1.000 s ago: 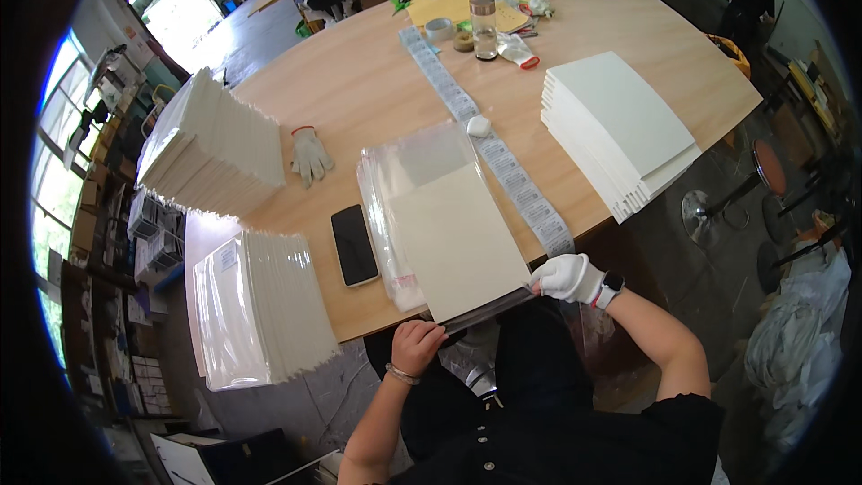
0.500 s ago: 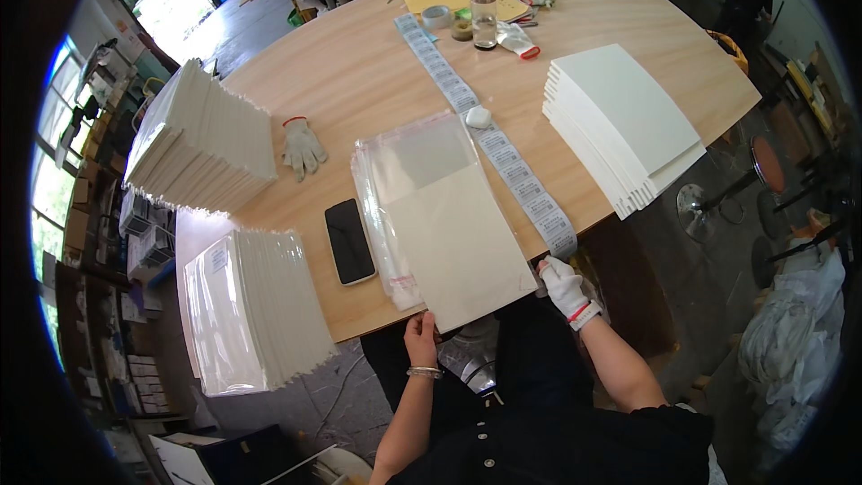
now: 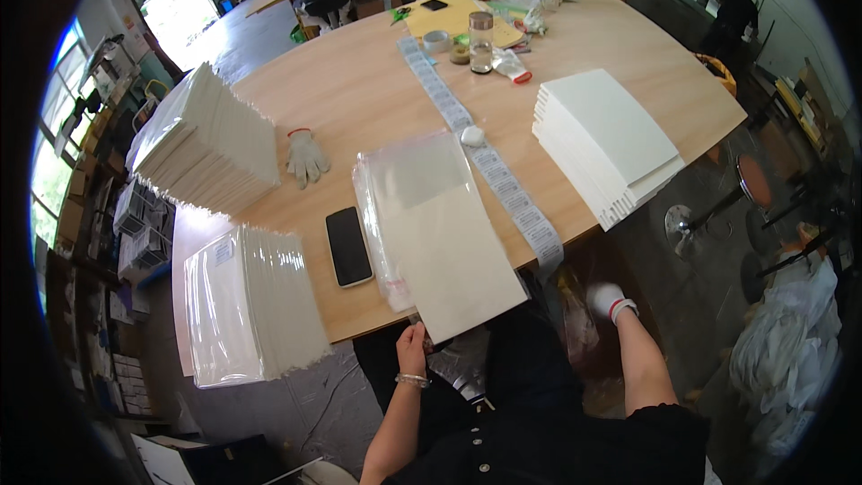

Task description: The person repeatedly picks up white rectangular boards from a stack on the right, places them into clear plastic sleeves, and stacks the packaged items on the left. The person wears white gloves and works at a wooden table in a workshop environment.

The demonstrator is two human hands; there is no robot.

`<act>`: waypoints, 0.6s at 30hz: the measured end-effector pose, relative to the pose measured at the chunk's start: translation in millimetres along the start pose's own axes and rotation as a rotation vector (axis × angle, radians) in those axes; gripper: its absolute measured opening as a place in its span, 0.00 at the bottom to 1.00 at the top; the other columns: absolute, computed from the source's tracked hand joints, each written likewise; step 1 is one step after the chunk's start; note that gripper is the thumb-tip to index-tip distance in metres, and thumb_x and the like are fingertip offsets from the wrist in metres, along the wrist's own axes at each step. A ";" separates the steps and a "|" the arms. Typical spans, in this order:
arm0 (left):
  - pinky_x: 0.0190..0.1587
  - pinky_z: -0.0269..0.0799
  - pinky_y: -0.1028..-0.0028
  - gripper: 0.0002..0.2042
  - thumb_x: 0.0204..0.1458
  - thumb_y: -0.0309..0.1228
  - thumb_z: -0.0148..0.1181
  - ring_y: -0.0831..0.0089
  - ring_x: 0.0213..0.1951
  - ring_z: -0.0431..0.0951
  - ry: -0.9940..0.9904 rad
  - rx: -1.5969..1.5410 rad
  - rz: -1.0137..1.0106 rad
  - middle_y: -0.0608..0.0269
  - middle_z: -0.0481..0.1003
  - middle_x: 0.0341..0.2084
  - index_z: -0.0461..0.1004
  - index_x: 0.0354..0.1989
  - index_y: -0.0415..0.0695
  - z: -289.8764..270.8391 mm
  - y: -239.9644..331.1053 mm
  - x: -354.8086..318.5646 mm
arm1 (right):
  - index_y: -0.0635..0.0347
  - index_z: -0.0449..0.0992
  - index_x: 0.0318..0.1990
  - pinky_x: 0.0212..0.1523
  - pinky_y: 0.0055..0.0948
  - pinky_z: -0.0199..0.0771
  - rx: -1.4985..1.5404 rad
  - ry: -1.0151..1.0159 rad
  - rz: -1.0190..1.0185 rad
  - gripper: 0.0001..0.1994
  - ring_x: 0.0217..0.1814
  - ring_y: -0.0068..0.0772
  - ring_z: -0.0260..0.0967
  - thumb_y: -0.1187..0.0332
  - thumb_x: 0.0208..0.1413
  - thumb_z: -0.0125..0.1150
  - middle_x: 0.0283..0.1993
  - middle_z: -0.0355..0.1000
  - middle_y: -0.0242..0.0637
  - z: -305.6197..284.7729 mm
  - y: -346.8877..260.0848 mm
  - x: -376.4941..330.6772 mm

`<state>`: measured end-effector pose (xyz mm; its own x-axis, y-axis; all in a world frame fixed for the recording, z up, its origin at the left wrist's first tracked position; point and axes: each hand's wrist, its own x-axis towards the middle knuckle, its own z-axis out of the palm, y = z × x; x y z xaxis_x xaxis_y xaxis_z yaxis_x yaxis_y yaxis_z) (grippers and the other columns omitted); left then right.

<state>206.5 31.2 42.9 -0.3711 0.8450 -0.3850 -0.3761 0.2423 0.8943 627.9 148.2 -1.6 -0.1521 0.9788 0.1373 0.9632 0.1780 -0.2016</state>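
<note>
My left hand (image 3: 412, 348) is closed at the near left corner of a cream board (image 3: 458, 260), which juts over the table's front edge. The board's far part overlaps clear plastic bags (image 3: 417, 162); I cannot tell whether it is inside one. My right hand (image 3: 608, 298), in a white glove with a red cuff edge, is off the table to the right, its fingers smeared by motion. A strip of printed labels (image 3: 507, 181) runs along the board's right side, with a small white lump (image 3: 472, 136) on it. A black phone (image 3: 347, 247) lies left of the bags.
Two stacks of plastic-wrapped boards (image 3: 220, 305) are at left, near a loose glove (image 3: 307, 158). A stack of white boards (image 3: 611, 139) lies at right. Farther back are a glass bottle (image 3: 480, 43) and tape rolls (image 3: 437, 41). A stool (image 3: 752, 181) stands right of the table.
My right hand has moved right and down, away from the label strip's near end. My left hand stays at the board's corner. The whole view has shifted slightly.
</note>
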 end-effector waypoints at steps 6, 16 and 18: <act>0.30 0.64 0.80 0.11 0.48 0.25 0.52 0.77 0.27 0.67 0.246 0.578 0.588 0.63 0.69 0.26 0.66 0.40 0.36 10.2 35.9 -15.8 | 0.59 0.69 0.28 0.32 0.34 0.65 0.546 -0.080 0.301 0.17 0.31 0.41 0.69 0.53 0.46 0.54 0.25 0.69 0.45 -48.1 -76.7 48.8; 0.23 0.62 0.83 0.13 0.53 0.35 0.48 0.82 0.21 0.66 -0.488 0.137 -0.283 0.68 0.69 0.22 0.66 0.43 0.40 143.0 60.6 25.3 | 0.63 0.65 0.29 0.29 0.22 0.63 1.065 -0.224 0.154 0.05 0.25 0.18 0.59 0.75 0.47 0.55 0.24 0.65 0.29 -79.5 -114.9 68.4; 0.20 0.58 0.83 0.09 0.54 0.36 0.48 0.83 0.18 0.62 -0.524 -0.059 -0.559 0.72 0.65 0.17 0.66 0.36 0.44 169.0 56.0 30.7 | 0.64 0.65 0.31 0.30 0.22 0.63 1.025 -0.301 0.026 0.05 0.26 0.17 0.58 0.75 0.48 0.54 0.24 0.65 0.29 -118.7 -124.9 59.8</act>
<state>317.5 151.3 119.6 0.3331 0.7237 -0.6044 -0.4397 0.6863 0.5794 524.8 172.4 146.9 -0.3174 0.9434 -0.0961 0.3426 0.0196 -0.9393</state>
